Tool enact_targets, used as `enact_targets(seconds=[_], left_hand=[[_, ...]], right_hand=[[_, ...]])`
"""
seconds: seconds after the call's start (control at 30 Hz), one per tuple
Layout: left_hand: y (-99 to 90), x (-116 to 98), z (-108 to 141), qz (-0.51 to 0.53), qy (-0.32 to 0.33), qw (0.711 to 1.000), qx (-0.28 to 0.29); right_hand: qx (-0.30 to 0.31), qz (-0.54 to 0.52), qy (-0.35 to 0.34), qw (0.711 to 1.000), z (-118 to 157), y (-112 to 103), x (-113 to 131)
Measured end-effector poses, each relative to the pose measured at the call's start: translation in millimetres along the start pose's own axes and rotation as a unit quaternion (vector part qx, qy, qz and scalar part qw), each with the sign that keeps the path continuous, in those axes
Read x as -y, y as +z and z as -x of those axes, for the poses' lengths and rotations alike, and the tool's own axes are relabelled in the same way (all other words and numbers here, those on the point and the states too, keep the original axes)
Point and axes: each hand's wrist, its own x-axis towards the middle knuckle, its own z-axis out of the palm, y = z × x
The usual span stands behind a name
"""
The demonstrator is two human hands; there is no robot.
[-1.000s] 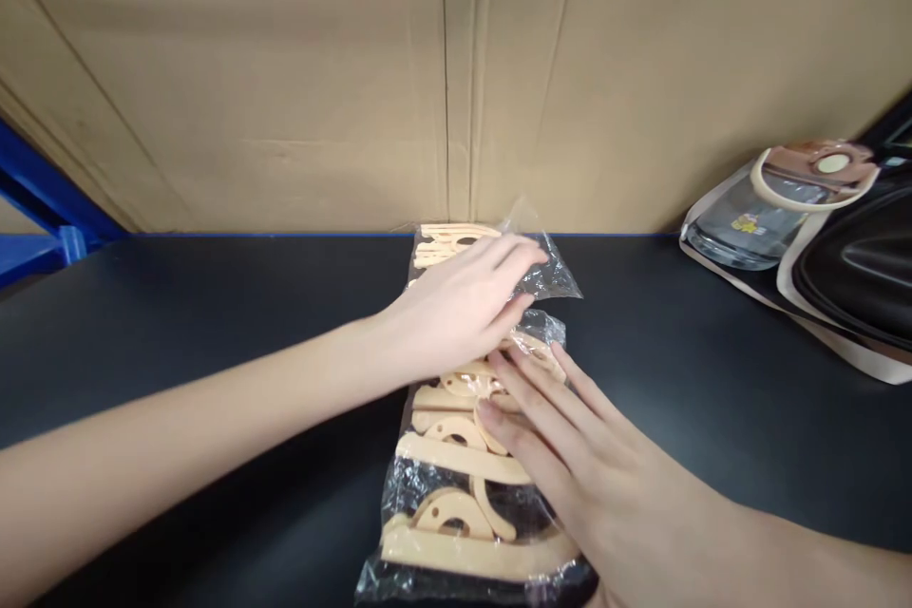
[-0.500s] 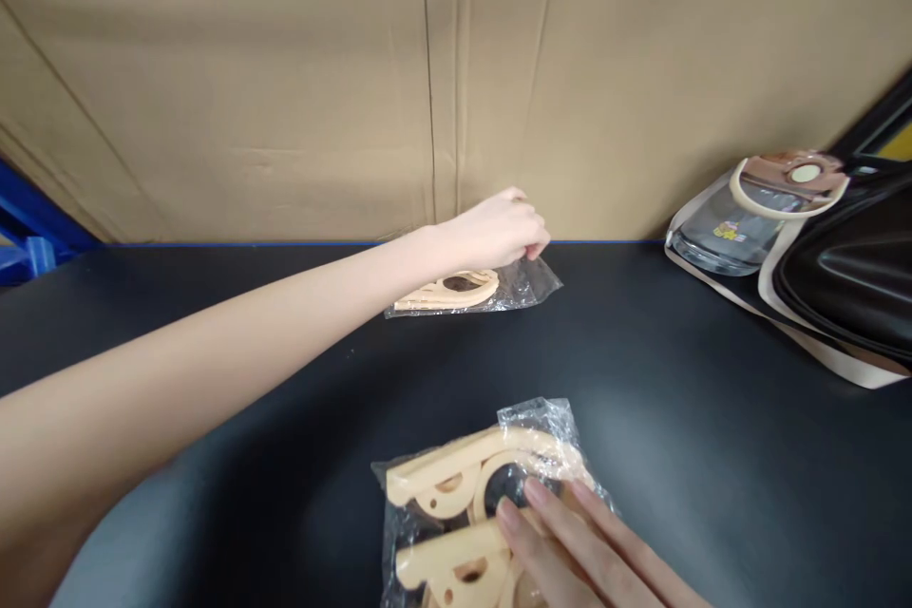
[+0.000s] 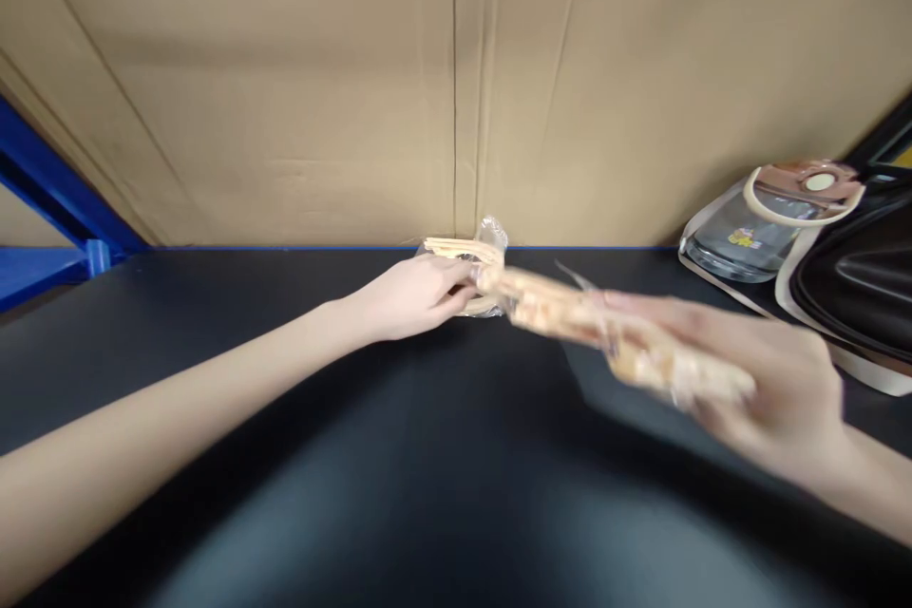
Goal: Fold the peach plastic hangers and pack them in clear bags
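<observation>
My right hand [image 3: 776, 389] is closed around a clear plastic bag of cream folding hangers [image 3: 570, 309], raised above the table and seen edge-on, blurred by motion. Its far end comes close to the fingers of my left hand [image 3: 413, 296]; whether they touch I cannot tell. At the back of the table lies a second bag of folding hangers [image 3: 466, 249], partly covered by my left hand and the first bag. The left thumb and fingers are closed on the front of this second bag, their tips partly hidden.
On the black table [image 3: 399, 484], a clear bottle [image 3: 741, 233] with a brown lid and cream strap stands at the right, beside a black bag [image 3: 862, 275]. A cardboard wall [image 3: 320, 114] rises behind. Blue metal framing [image 3: 49, 199] is at the left.
My right hand has lifted the near bag of hangers from the table and carried it forward. My left hand has moved left and nearer along the far bag. The view has shifted slightly.
</observation>
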Motion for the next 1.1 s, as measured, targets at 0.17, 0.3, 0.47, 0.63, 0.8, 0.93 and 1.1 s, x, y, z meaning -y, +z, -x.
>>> enact_targets(seconds=[0.17,0.3,0.47,0.63,0.8,0.93,1.1], left_hand=[[11.7,-11.2,14.3,0.018,-0.025,1.000,-0.003],[16.0,-24.1,26.6,0.034,-0.054,0.998,-0.022],[4.2,-32.9,57.2,0.098,-0.138,0.979,-0.113],[2.0,-5.0,57.8,0.257,-0.347,0.867,-0.249],[10.3,8.1,30.5,0.383,-0.384,0.819,-0.187],[14.3,-5.6,17.9,0.431,-0.364,0.807,-0.174],[23.8,-19.1,10.2,0.444,-0.347,0.807,-0.178]], right_hand=[[-0.094,0.081,-0.039,0.992,-76.5,35.5,-17.9],[0.000,0.100,-0.065,0.993,-110.2,83.3,-23.6],[0.040,0.082,-0.097,0.991,-115.0,116.7,-17.3],[0.066,0.023,-0.073,0.995,-114.6,116.6,2.9],[0.050,-0.067,-0.014,0.996,-127.4,109.1,-2.7],[0.077,0.011,0.033,0.996,-132.9,107.7,-23.8],[0.127,0.016,0.031,0.991,-138.8,117.2,-25.2]])
